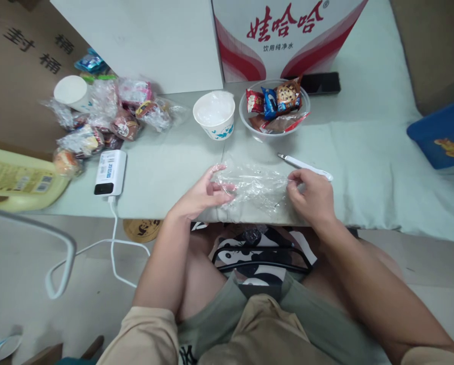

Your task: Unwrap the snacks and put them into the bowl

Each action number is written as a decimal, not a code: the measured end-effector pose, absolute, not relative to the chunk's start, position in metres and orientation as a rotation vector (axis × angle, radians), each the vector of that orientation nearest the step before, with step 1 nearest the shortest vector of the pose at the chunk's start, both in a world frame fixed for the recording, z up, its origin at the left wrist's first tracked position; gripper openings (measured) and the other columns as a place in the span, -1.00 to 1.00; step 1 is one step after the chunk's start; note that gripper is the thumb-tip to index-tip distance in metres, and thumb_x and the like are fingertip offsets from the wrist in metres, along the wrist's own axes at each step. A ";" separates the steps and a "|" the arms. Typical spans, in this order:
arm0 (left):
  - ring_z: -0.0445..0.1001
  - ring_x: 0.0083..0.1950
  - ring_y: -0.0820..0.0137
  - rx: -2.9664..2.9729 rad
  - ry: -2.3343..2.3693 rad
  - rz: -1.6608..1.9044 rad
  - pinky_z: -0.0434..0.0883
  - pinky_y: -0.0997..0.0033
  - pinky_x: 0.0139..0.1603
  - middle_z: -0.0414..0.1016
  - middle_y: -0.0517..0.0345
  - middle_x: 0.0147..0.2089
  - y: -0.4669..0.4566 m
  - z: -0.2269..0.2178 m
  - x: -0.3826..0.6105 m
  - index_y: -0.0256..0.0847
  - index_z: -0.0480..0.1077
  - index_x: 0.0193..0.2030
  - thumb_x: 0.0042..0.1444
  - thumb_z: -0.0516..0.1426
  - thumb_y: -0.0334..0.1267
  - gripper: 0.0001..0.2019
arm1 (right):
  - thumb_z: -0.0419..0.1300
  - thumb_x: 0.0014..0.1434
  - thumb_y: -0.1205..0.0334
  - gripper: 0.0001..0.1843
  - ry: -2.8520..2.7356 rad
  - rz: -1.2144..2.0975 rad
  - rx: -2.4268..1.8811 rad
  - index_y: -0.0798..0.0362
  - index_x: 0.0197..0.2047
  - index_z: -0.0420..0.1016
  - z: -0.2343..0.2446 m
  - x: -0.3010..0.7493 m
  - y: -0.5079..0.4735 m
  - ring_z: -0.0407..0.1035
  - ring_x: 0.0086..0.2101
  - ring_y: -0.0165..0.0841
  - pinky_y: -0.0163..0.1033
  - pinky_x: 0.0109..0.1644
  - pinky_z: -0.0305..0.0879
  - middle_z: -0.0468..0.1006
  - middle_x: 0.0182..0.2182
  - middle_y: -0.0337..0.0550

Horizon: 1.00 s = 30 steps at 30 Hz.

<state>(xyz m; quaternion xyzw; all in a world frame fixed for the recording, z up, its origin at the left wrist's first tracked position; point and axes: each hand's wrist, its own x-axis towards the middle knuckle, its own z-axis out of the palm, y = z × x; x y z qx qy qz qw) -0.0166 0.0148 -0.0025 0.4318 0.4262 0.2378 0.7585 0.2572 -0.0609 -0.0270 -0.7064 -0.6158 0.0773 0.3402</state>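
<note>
A clear plastic bag lies crumpled at the near edge of the pale green table. My left hand rests on the bag's left end with its fingers stretched out. My right hand pinches the bag's right end between thumb and fingers. A white pen-like tool lies just behind my right hand. Behind the bag stand a white paper cup and a clear bowl holding several wrapped snacks.
A heap of wrapped snacks and a second white cup sit at the far left, with a white power bank and its cable. A yellow bottle lies left. A red-and-white carton, a dark phone and a blue box stand behind and right.
</note>
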 end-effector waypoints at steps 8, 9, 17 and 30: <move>0.57 -0.35 0.46 1.093 0.943 1.000 0.46 0.59 -0.38 0.60 0.18 -0.34 0.014 -0.002 -0.015 -0.16 0.48 -0.15 -0.28 0.48 -0.23 -0.50 | 0.10 0.03 0.24 -0.92 -1.573 0.303 -1.770 -0.03 -0.41 0.43 -0.022 0.260 -0.062 0.42 -0.41 -0.26 -0.14 -0.22 0.29 0.56 -0.49 -0.18; 0.61 -0.25 0.41 1.073 0.913 1.000 0.51 0.54 -0.29 0.64 0.14 -0.25 0.014 -0.001 -0.013 -0.13 0.46 -0.09 -0.32 0.49 -0.24 -0.42 | 0.10 0.03 0.23 -0.91 -1.561 0.320 -1.761 -0.03 -0.40 0.42 -0.022 0.260 -0.062 0.42 -0.42 -0.26 -0.14 -0.24 0.29 0.55 -0.49 -0.18; 0.44 -0.66 0.47 1.110 1.069 0.868 0.32 0.56 -0.67 0.61 0.06 -0.47 0.014 0.002 -0.016 -0.31 0.51 -0.35 -0.18 0.40 -0.24 -0.74 | 0.12 0.06 0.22 -0.93 -1.480 0.362 -1.761 -0.03 -0.43 0.39 -0.019 0.263 -0.061 0.38 -0.46 -0.31 -0.20 -0.30 0.29 0.51 -0.52 -0.22; 0.56 0.11 0.24 0.738 0.840 0.891 0.50 0.30 0.06 0.59 -0.09 0.06 0.036 -0.018 0.010 -0.20 0.48 -0.08 0.01 0.22 0.09 -0.55 | 0.13 0.02 -0.10 -0.62 -1.107 1.758 -0.988 -0.07 -0.49 0.04 0.013 0.272 -0.083 0.04 -0.70 -0.51 -0.23 -0.63 0.11 0.39 -0.51 -0.26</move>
